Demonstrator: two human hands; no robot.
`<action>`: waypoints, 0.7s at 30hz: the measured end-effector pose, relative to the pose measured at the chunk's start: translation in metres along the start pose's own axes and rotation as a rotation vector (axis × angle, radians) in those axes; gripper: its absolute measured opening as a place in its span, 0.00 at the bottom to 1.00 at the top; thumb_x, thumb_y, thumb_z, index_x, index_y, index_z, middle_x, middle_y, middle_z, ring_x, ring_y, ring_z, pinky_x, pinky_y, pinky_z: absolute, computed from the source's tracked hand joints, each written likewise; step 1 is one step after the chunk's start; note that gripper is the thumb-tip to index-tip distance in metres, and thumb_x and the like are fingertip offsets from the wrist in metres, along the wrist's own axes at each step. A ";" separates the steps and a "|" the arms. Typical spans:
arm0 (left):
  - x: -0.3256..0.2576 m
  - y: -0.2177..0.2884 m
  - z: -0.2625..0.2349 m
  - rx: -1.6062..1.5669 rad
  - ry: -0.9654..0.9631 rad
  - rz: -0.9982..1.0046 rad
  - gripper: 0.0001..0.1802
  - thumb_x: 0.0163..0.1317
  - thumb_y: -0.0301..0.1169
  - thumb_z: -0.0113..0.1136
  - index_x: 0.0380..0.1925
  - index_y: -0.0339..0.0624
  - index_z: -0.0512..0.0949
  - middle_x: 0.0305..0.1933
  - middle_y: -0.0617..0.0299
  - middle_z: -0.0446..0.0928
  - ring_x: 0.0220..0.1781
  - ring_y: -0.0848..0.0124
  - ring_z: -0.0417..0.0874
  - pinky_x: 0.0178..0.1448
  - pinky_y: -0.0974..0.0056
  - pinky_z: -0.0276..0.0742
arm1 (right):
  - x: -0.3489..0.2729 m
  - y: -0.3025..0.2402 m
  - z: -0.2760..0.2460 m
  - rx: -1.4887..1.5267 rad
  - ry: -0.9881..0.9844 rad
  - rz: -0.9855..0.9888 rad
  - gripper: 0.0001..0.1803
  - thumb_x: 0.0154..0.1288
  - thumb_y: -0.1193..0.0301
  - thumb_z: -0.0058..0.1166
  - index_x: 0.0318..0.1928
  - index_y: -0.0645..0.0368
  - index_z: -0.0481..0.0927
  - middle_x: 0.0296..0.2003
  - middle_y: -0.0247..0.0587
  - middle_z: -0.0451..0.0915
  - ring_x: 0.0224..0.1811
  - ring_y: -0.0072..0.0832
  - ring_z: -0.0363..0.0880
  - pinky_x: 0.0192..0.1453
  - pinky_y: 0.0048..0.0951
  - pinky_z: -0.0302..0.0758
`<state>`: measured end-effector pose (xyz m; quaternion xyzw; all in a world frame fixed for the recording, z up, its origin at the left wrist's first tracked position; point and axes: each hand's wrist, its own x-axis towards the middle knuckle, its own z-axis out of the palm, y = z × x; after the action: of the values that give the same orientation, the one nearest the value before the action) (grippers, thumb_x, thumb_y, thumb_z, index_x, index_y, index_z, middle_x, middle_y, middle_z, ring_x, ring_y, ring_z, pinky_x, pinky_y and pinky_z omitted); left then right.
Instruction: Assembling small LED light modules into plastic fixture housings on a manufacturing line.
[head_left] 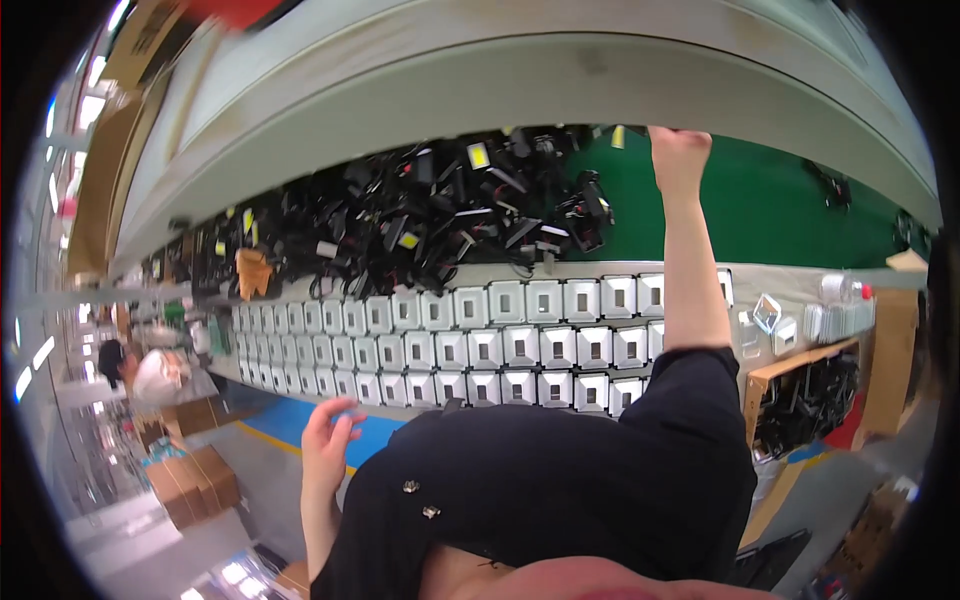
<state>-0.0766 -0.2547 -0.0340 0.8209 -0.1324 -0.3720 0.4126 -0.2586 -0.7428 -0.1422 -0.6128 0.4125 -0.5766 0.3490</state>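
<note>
My right arm stretches far forward across the table, and my right hand (682, 152) reaches the edge of the pale overhead shelf (480, 85). Its fingers are hidden there, so any grip is out of sight. Below it lies a green belt surface (640, 215). My left hand (330, 438) hangs low at my left side, fingers loosely bent and apart, with nothing in it. Between me and the belt, three long rows of silvery square frames (521, 346) with dark rectangular openings cover the table. A large heap of black cabled parts (410, 205), some with yellow labels, lies beyond them.
To the right are a carton of black parts (805, 405), a stack of clear panels (838, 322) and a bottle with a red cap (845, 290). A tan glove-like piece (254, 273) rests by the heap. Another person (150, 375) and brown boxes (195, 487) are at left.
</note>
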 end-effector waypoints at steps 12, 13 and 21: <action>0.046 -0.036 -0.023 -1.455 -0.621 0.024 0.31 0.60 0.54 0.45 0.56 0.45 0.62 0.60 0.47 0.62 0.61 0.48 0.66 0.54 0.45 0.71 | -0.244 -0.251 0.074 1.363 -0.973 0.667 0.12 0.59 0.85 0.47 0.43 0.69 0.76 0.44 0.49 0.77 0.47 0.32 0.76 0.51 0.28 0.73; 0.040 -0.048 -0.039 -1.592 -0.632 0.078 0.30 0.60 0.53 0.45 0.55 0.45 0.63 0.59 0.47 0.63 0.61 0.49 0.65 0.53 0.45 0.72 | -0.257 -0.256 0.078 1.359 -1.019 0.788 0.12 0.59 0.85 0.47 0.44 0.69 0.76 0.44 0.50 0.77 0.47 0.33 0.76 0.52 0.30 0.73; -0.056 -0.122 -0.187 -1.682 -0.246 0.495 0.23 0.67 0.41 0.38 0.59 0.43 0.62 0.53 0.50 0.71 0.48 0.60 0.78 0.44 0.58 0.81 | -0.369 -0.289 0.128 1.096 -1.295 1.086 0.11 0.60 0.83 0.48 0.43 0.67 0.77 0.42 0.51 0.77 0.47 0.36 0.76 0.54 0.34 0.73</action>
<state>0.0085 -0.0416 -0.0292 0.1476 -0.0323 -0.3320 0.9311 -0.0999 -0.2937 -0.0477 -0.2922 0.0452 -0.0057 0.9553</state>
